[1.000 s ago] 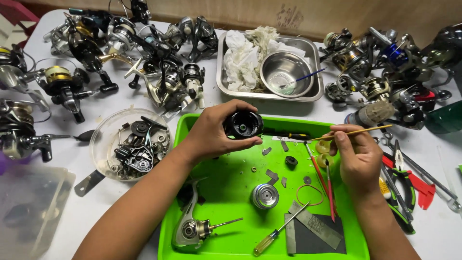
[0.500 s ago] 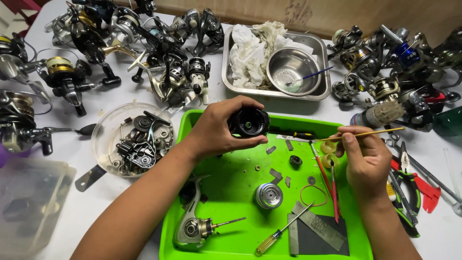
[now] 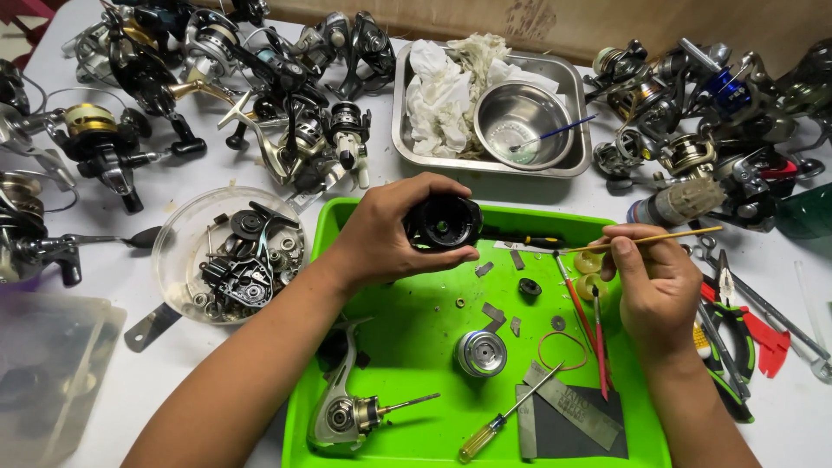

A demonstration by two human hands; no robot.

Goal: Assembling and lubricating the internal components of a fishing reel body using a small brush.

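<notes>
— Green tray (image 3: 416, 416) is holding a stripped reel body (image 3: 347, 414) and a loose spool (image 3: 481, 353); reassembly is looking unfinished.
— Left hand (image 3: 381, 238) is gripping the black rotor (image 3: 442, 221) above it; right hand (image 3: 654, 286) is pinching a thin brush (image 3: 646, 241).

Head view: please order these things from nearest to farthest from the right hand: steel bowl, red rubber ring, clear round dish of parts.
From the right hand:
1. Red rubber ring, beside it on the green tray.
2. Steel bowl, up in the metal pan.
3. Clear round dish of parts, far left.
</notes>
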